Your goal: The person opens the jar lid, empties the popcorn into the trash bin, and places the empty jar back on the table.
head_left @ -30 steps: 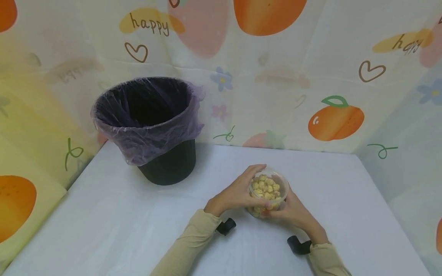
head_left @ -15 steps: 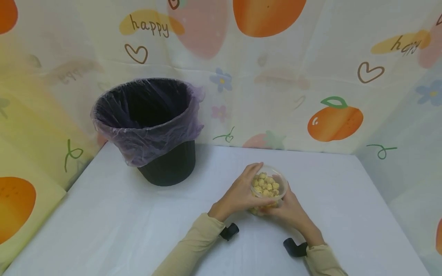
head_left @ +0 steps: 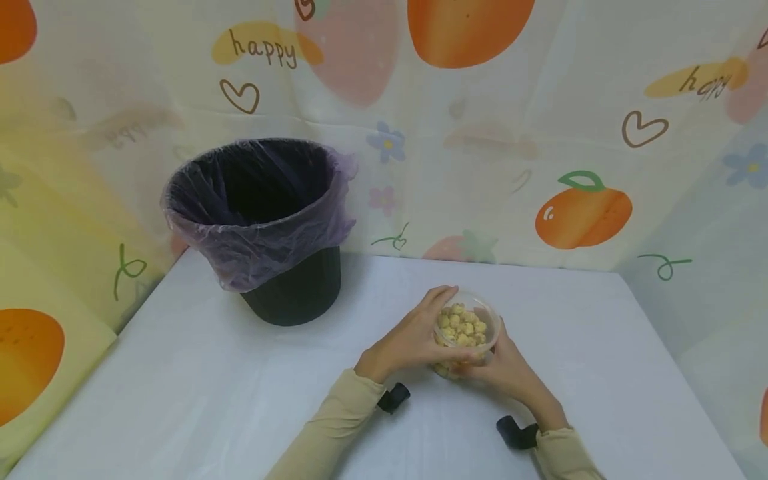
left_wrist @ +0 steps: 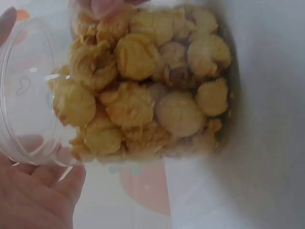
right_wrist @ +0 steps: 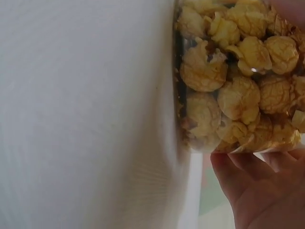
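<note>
A clear round plastic jar [head_left: 487, 312], partly filled with pale yellow popcorn [head_left: 461, 325], stands upright between both hands in the head view. My left hand [head_left: 405, 340] grips its upper part, fingers round the far left side and thumb across the near side. From the right, my right hand [head_left: 516, 370] holds the jar lower down. Popcorn [left_wrist: 136, 102] fills the lower part in the left wrist view, with bare clear wall near the rim. In the right wrist view the base is at or close to the table. Whether a lid covers the top, I cannot tell.
A black bin [head_left: 300, 290] with a purple plastic liner [head_left: 264, 250] stands at the back left of the white table [head_left: 198, 393]. A fruit-printed cloth [head_left: 480, 153] hangs behind the table and along its sides.
Both hands and the jar shift slightly and come back almost to where they were. The left thumb has slid a little along the jar's near side. The bin stays put.
</note>
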The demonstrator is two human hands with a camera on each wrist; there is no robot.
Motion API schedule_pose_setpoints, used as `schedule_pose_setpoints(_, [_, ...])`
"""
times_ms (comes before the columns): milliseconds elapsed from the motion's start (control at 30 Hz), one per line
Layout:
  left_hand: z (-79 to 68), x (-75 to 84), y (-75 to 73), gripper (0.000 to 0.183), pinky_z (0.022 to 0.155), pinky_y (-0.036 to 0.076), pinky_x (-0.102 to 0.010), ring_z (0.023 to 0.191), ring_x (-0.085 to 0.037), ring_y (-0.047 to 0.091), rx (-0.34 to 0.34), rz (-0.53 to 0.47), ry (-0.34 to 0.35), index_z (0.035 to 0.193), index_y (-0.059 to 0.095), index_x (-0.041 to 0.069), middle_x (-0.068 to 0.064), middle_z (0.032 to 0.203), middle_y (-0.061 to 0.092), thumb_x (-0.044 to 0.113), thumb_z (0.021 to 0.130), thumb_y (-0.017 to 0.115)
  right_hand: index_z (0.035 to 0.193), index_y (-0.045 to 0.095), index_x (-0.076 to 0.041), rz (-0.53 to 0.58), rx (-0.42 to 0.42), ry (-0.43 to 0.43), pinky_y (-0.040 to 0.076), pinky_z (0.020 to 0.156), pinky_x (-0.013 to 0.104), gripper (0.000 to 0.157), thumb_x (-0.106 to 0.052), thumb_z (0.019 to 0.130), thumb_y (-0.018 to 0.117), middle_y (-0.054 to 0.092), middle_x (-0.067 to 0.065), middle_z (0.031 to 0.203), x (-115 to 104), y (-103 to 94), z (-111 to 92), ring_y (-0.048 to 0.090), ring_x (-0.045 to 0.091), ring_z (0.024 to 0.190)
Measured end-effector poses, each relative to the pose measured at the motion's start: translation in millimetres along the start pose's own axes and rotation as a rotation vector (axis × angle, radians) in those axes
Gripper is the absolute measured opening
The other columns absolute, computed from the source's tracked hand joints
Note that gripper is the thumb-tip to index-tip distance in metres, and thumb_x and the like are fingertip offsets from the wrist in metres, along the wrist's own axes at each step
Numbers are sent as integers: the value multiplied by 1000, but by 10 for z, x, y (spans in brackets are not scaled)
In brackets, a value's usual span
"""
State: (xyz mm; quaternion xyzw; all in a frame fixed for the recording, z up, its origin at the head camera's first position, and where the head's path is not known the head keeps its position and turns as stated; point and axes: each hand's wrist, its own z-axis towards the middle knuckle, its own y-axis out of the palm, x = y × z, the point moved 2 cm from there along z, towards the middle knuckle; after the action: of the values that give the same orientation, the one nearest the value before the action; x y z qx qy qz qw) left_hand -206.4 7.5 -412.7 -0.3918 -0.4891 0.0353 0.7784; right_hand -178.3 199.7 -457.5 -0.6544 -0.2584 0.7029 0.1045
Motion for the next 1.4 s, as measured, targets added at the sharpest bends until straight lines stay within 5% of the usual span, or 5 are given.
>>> schedule_pose_setpoints(367, [4,-18,1,106,114,40,-43,142,-20,40,-19,-5,18,158,24,18,0,160,28,49,76,83,152,19,-5,37,-30,-26,34,109,66,109,-24,71,89,34,21,152,-21,-2,-10,38,40,138])
schedule_pose_setpoints(900, [25,113,184,105,109,46,-39,136,-21,47,224,92,-10,154,32,8,-7,154,38,52,73,82,154,18,-7,8,31,28,35,110,64,108,-29,73,87,30,23,156,-35,-7,-5,35,40,141])
schedule_pose_setpoints(1400, [39,-26,19,107,118,34,-48,146,-22,34,15,-157,-49,156,28,14,-3,160,29,34,71,90,154,18,-7,0,-11,6,28,112,69,112,-29,71,89,29,22,157,9,-20,1,32,43,143])
